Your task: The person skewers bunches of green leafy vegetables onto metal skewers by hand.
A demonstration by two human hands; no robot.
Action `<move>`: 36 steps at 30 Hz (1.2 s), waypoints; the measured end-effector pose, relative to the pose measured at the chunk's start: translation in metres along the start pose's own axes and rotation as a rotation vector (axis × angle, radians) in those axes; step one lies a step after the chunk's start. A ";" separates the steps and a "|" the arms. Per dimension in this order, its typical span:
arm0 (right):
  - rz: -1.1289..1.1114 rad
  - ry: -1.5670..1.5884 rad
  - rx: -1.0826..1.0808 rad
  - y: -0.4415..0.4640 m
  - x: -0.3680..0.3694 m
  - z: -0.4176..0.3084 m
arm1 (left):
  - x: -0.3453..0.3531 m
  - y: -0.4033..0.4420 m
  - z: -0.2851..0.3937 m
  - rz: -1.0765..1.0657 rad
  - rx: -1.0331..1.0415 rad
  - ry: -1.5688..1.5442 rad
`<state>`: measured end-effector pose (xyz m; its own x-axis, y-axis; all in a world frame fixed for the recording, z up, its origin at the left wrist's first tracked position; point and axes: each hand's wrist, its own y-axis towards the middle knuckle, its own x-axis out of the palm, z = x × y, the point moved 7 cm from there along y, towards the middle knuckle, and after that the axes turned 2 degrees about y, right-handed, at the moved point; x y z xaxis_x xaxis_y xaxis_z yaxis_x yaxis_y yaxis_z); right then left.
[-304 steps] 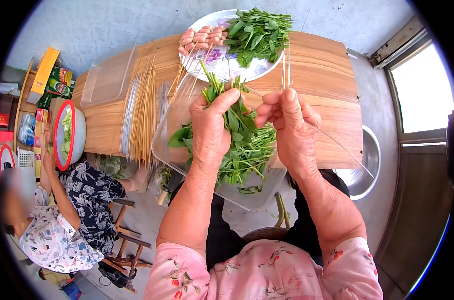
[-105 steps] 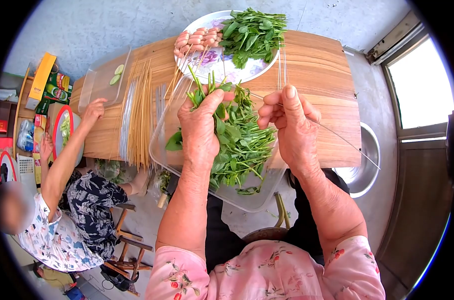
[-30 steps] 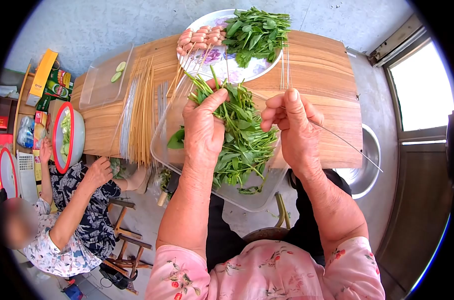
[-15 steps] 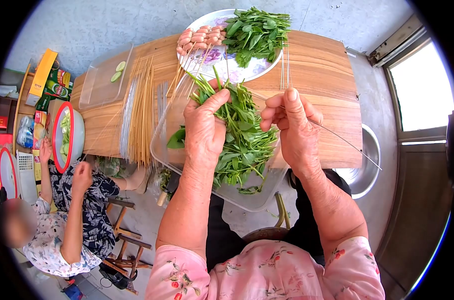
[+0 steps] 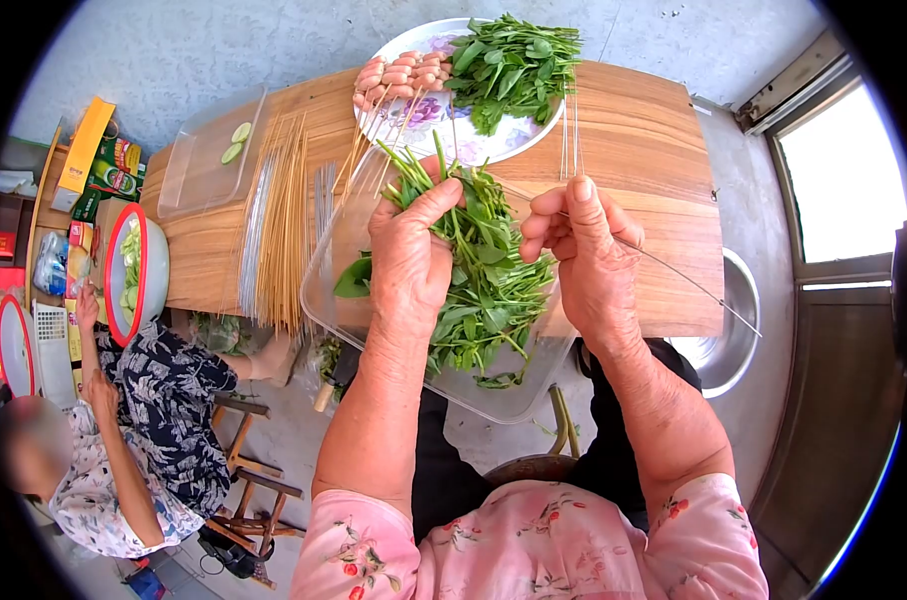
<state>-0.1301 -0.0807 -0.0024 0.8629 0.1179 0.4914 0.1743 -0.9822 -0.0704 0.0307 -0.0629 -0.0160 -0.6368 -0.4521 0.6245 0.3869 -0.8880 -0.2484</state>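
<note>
My left hand point(image 5: 414, 235) is closed round a bunch of green leafy stems point(image 5: 406, 178), its thumb pressed against them. Between the thumb and fingers of my right hand point(image 5: 586, 235) is a thin metal skewer point(image 5: 674, 270). One end of the skewer points left toward the bunch; the other sticks out to the lower right. Whether its tip pierces the stems is too small to tell. Below my hands, more greens point(image 5: 489, 315) lie in a clear plastic tub point(image 5: 519, 405). A patterned white plate point(image 5: 499, 148) beyond holds skewered sausages point(image 5: 404, 78) and skewered greens point(image 5: 519, 70).
Bamboo skewers point(image 5: 286, 240) and metal skewers point(image 5: 257, 235) lie on the wooden table point(image 5: 654, 170). A clear box point(image 5: 199, 170) holds two green slices point(image 5: 234, 152). At the left sits another person point(image 5: 124, 480) by a red-rimmed bowl point(image 5: 157, 270). A metal basin point(image 5: 739, 300) stands at the right.
Compared with earliest, the skewer points less steeply downward and two slices are in the clear box. The other person's arm reached to the box, then drew back. My hands have barely moved lately.
</note>
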 end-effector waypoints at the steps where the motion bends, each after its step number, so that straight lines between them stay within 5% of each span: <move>1: 0.003 -0.015 -0.005 0.000 0.000 0.001 | 0.000 0.000 -0.001 -0.001 0.000 0.000; 13: 0.036 -0.050 -0.044 -0.003 0.003 -0.004 | 0.007 0.000 -0.001 -0.074 0.020 0.030; 19: 0.040 -0.033 -0.066 -0.005 0.002 -0.004 | -0.001 0.000 -0.002 0.060 -0.063 -0.001; 36: 0.018 -0.037 -0.049 -0.003 0.004 -0.004 | 0.000 -0.003 0.010 0.060 0.181 0.268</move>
<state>-0.1294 -0.0782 0.0029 0.8827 0.1046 0.4582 0.1360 -0.9901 -0.0359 0.0366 -0.0594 -0.0080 -0.7528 -0.5302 0.3901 0.5257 -0.8409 -0.1284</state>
